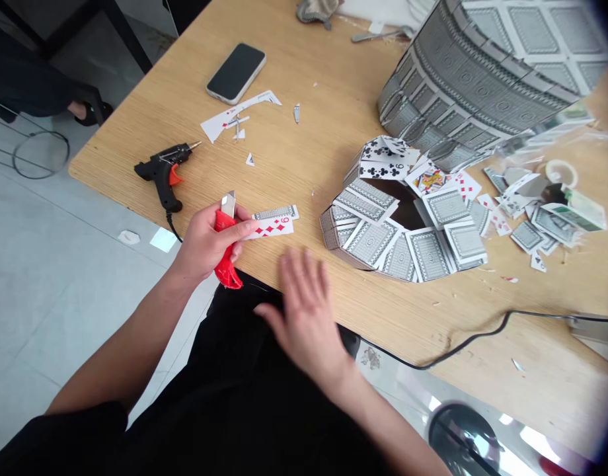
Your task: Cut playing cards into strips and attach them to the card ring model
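Observation:
My left hand (pixel 212 239) is closed around a red-handled cutter (pixel 227 261) with its wide blade pointing up. Its thumb and fingers also pinch a cut strip of a diamond playing card (pixel 274 227). A second strip showing a patterned card back (pixel 275 213) lies just above that one. Near the table's front edge, my right hand (pixel 306 307) is slightly blurred, palm down with fingers spread, holding nothing. To its upper right sits a ring-shaped structure of playing cards (pixel 368 241) with a dark opening in its middle.
A black glue gun (pixel 165 170) and a phone (pixel 236 73) lie at the left. Card scraps (pixel 239 116) are near the phone. A large card-covered structure (pixel 447 86) stands at the back right, beside a tape roll (pixel 562 173) and loose cards. A black cable (pixel 462 349) crosses the front edge.

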A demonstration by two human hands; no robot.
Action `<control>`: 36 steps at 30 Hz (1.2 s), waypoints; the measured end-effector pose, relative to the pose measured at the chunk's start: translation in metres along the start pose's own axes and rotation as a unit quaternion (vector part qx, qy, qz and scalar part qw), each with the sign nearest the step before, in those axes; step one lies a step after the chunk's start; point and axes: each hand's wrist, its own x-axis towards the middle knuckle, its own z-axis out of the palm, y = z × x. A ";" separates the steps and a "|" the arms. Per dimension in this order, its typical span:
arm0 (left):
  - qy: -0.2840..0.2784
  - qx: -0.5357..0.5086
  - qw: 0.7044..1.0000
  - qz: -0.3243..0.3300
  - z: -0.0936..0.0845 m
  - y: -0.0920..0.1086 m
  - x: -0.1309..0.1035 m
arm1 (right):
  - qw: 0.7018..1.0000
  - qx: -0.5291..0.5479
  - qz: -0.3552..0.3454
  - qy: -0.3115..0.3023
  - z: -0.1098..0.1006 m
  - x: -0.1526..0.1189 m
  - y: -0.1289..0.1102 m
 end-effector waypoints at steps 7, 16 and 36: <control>-0.058 -0.054 0.995 -0.062 -0.016 0.008 0.005 | 0.974 0.164 -0.111 -0.108 0.005 0.000 -0.031; -0.055 0.047 0.997 -0.027 -0.004 0.004 0.004 | 0.980 0.190 0.055 0.022 -0.038 -0.030 0.027; -0.091 0.165 0.982 -0.004 -0.001 0.003 -0.002 | 0.990 0.112 -0.008 0.087 -0.027 0.012 0.041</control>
